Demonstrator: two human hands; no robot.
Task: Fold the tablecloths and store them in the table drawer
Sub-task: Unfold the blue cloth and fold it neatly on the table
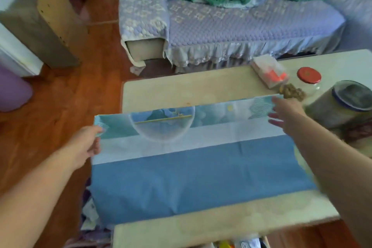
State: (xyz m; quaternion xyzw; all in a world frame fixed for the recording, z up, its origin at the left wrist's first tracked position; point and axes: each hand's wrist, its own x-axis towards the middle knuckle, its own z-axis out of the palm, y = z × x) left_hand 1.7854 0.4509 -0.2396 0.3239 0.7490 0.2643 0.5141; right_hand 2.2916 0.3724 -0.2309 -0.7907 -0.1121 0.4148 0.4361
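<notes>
A blue tablecloth [197,177] with a white band and a pale patterned strip lies folded flat across the cream table [181,90]. Its left end hangs past the table's left edge. My left hand [86,143] pinches the cloth's far left corner. My right hand [285,115] hovers at the far right corner with its fingers spread apart and nothing in them. The view is motion-blurred. The table's drawer front is out of sight, though some coloured items [237,243] show below the near edge.
On the table's right side stand a tissue pack [269,70], a jar with a red lid [309,75], a pile of brown bits [291,91] and a large lidded jar [346,102]. A sofa with a purple cover [231,24] stands beyond. More cloth [90,213] lies on the floor at left.
</notes>
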